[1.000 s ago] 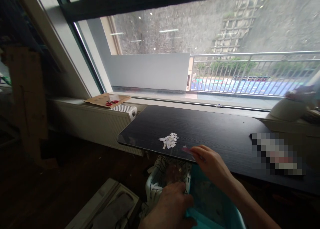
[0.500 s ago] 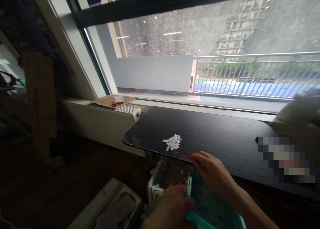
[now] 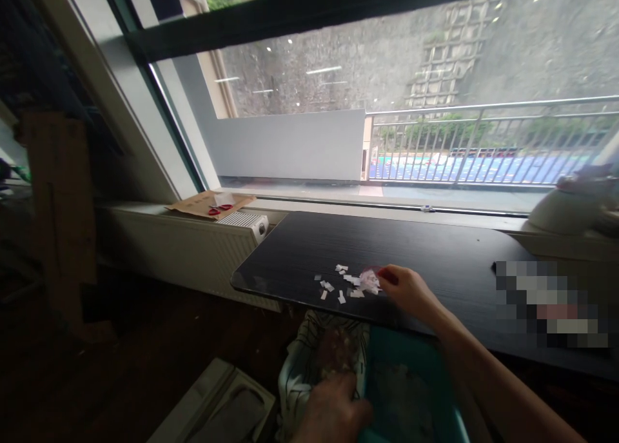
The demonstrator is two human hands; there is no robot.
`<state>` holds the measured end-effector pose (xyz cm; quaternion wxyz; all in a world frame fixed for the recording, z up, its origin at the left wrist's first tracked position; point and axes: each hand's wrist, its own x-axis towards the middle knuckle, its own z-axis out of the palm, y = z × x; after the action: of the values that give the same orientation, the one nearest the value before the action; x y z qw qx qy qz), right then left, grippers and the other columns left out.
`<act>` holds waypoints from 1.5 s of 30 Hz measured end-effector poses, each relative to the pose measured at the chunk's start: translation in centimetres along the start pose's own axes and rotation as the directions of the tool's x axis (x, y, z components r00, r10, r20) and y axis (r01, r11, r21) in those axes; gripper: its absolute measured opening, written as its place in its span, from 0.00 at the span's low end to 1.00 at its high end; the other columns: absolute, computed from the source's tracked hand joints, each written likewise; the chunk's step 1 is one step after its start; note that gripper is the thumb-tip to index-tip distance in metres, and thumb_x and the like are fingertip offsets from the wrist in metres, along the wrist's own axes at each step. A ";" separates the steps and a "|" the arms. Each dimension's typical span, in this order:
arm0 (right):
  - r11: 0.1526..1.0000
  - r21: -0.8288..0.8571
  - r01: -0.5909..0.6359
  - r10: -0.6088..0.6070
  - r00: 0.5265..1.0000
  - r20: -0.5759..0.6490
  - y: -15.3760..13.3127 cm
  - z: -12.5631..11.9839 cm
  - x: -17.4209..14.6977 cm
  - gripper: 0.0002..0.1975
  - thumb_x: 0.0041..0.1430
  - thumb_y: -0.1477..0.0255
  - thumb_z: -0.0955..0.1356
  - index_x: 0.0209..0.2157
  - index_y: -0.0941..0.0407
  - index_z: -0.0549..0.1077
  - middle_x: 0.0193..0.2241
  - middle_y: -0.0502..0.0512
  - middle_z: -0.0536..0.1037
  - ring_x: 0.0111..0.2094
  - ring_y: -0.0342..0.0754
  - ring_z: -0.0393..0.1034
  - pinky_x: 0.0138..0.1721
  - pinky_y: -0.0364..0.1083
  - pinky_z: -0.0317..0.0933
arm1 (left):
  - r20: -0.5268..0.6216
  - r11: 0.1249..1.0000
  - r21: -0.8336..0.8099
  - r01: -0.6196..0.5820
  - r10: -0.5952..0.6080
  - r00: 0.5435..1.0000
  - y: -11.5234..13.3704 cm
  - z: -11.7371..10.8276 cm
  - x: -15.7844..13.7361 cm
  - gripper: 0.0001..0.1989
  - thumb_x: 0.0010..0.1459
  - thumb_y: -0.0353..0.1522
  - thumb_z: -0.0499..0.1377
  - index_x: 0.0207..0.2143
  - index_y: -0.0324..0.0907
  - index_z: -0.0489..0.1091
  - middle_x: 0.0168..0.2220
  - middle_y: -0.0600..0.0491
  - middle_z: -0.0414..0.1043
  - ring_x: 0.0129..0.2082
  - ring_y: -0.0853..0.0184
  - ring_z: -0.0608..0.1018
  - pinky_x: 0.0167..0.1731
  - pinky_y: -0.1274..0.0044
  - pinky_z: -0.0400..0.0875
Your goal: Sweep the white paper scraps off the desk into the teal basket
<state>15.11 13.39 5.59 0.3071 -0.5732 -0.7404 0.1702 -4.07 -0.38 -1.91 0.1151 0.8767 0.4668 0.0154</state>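
Observation:
My right hand [image 3: 403, 291] is closed in a pinch on a thin, see-through pinkish piece [image 3: 371, 270], whose exact kind I cannot make out. That piece lies over part of a heap of small white paper scraps [image 3: 369, 282] on the dark table [image 3: 425, 249]. More scraps are scattered to the left of it. Below the table edge, my left hand [image 3: 333, 407] is closed at the near rim of a teal bin [image 3: 411, 340]; its fingertips are partly hidden. Whitish material lies inside that bin. Beside it stands a bin with a striped white liner [image 3: 294, 365], holding a blurred brownish bundle.
Red-handled scissors [image 3: 221, 208] rest on brown paper [image 3: 193, 204] above the radiator [image 3: 193, 243]. A white box-like object [image 3: 207, 398] is on the floor at lower left. A cardboard piece [image 3: 58, 204] stands further left. The window sill runs behind the table.
My right hand has moved from the table edge up to the scraps with the pinkish piece. The compact heap is now spread out, part of it shifted right. My left hand stays low by the bins.

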 end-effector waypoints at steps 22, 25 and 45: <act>1.000 0.031 0.001 0.000 0.999 -0.044 1.4 -2.2 -3.1 0.13 0.56 0.69 0.61 0.36 0.57 0.75 0.28 0.53 0.78 0.27 0.45 0.68 0.28 0.43 0.58 | 0.094 0.997 0.057 0.043 -0.048 0.994 -0.4 0.7 0.1 0.09 0.48 0.37 0.67 0.31 0.46 0.73 0.34 0.53 0.66 0.33 0.62 0.70 0.32 0.75 0.63; 1.000 0.006 0.002 -0.001 0.999 -0.039 1.2 -2.3 -3.3 0.12 0.55 0.69 0.62 0.35 0.58 0.75 0.26 0.53 0.77 0.25 0.45 0.68 0.26 0.43 0.57 | 0.079 0.998 0.057 0.014 -0.019 0.997 -0.3 0.6 0.1 0.12 0.45 0.39 0.68 0.31 0.45 0.72 0.34 0.53 0.66 0.33 0.62 0.70 0.31 0.75 0.63; 0.999 0.013 0.043 -0.043 0.999 -0.003 0.0 -1.7 -3.1 0.12 0.56 0.70 0.62 0.36 0.56 0.75 0.28 0.53 0.77 0.27 0.45 0.68 0.28 0.42 0.57 | 0.094 1.000 0.019 -0.001 -0.001 0.996 0.6 -1.1 0.0 0.18 0.42 0.42 0.70 0.35 0.47 0.73 0.37 0.52 0.67 0.36 0.59 0.71 0.34 0.74 0.64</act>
<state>16.68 10.29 6.05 0.3155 -0.5555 -0.7508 0.1676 -3.73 -0.55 -0.72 0.1286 0.8775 0.4610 -0.0301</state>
